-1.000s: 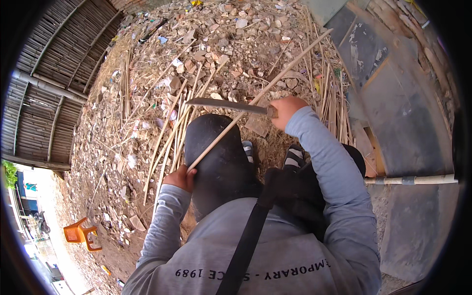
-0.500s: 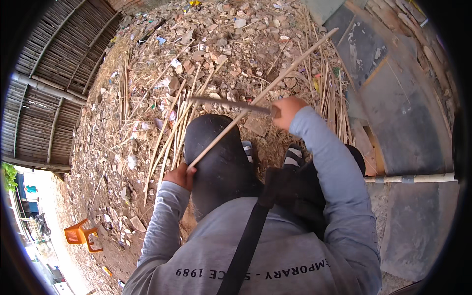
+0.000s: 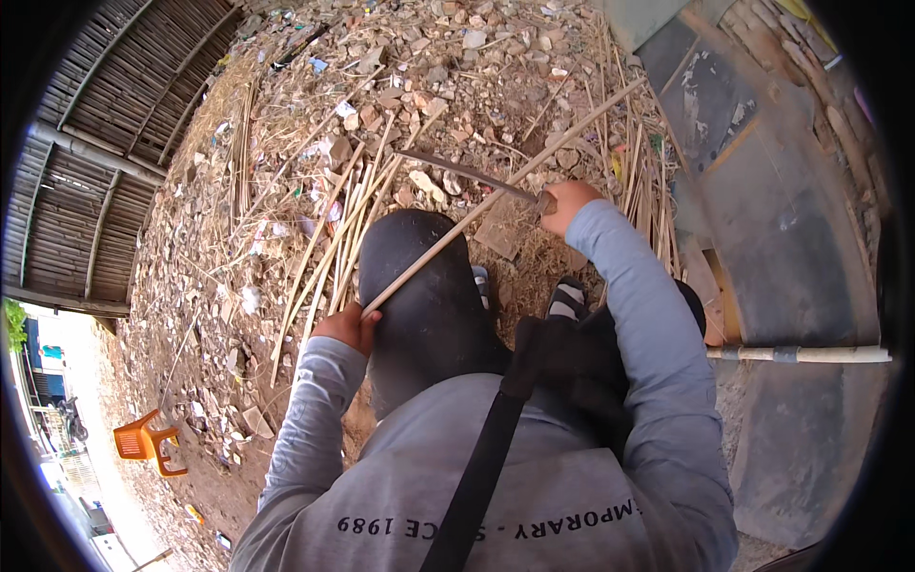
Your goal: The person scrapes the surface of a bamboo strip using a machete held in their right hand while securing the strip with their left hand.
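Note:
A long pale bamboo strip point(image 3: 438, 250) runs slantwise across my dark-trousered left knee, from lower left to upper right. My left hand point(image 3: 347, 329) is closed around its lower end, beside that knee. In my right hand point(image 3: 569, 205) is a long-bladed knife point(image 3: 467, 172), gripped by its brown handle. The thin blade points left, slightly upward, and crosses the strip beyond my knee; whether the edge bites into the strip I cannot make out. Several split bamboo strips point(image 3: 345, 224) lie on the ground just left of the knee.
Stones and dry litter cover the ground point(image 3: 214, 276). More strips point(image 3: 648, 186) lie at the right, beside dark flat sheets point(image 3: 791, 229) and a bamboo pole point(image 3: 810, 354). An orange plastic chair point(image 3: 145, 443) stands lower left, and a slatted bamboo wall point(image 3: 95, 124) rises at the upper left.
The knife and my right hand have shifted slightly, and the blade now tilts more, its tip higher and further right. My left hand keeps hold of the strip, whose far end sits slightly lower.

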Action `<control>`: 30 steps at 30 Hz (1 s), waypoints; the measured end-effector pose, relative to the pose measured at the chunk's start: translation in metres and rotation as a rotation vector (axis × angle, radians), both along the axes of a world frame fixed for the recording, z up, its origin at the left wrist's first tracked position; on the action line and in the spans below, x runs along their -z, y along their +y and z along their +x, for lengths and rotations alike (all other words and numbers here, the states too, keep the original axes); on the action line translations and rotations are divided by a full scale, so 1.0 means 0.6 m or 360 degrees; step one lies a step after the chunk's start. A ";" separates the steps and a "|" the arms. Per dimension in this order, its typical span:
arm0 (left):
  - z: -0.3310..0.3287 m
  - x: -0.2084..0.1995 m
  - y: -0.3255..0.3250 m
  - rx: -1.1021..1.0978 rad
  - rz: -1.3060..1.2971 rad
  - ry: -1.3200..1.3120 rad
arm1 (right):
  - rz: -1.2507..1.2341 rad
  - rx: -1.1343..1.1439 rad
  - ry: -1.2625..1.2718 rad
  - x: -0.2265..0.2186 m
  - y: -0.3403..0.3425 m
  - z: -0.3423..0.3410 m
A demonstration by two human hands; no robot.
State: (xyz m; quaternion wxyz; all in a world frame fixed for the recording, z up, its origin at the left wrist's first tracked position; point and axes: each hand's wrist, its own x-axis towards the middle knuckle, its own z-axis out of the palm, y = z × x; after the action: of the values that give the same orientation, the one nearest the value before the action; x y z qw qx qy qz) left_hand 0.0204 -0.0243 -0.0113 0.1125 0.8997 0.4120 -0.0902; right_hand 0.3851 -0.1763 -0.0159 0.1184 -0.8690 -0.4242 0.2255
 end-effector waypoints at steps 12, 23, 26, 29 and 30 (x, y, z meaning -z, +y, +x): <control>-0.010 -0.007 -0.004 0.0021 0.0038 -0.0038 | 0.0178 -0.0093 -0.0096 0.016 -0.005 -0.003; 0.003 -0.030 -0.013 -0.0004 0.0022 0.0011 | 0.0040 -0.0036 -0.0177 -0.001 -0.004 -0.010; -0.003 -0.009 -0.008 -0.0036 0.0024 -0.0034 | 0.0086 -0.0025 -0.0017 -0.015 0.001 -0.022; 0.017 -0.010 -0.013 -0.0052 -0.0045 -0.0068 | 0.0188 0.0196 0.0077 0.017 -0.013 0.029; 0.016 -0.013 -0.007 -0.0027 -0.0039 -0.0052 | 0.0088 0.0159 0.0020 0.013 -0.013 0.032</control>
State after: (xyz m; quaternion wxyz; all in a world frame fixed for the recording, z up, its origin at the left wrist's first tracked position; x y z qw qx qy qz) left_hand 0.0298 -0.0288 -0.0034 0.1311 0.8961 0.4165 -0.0795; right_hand 0.4044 -0.1840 -0.0239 0.1562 -0.8841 -0.3855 0.2130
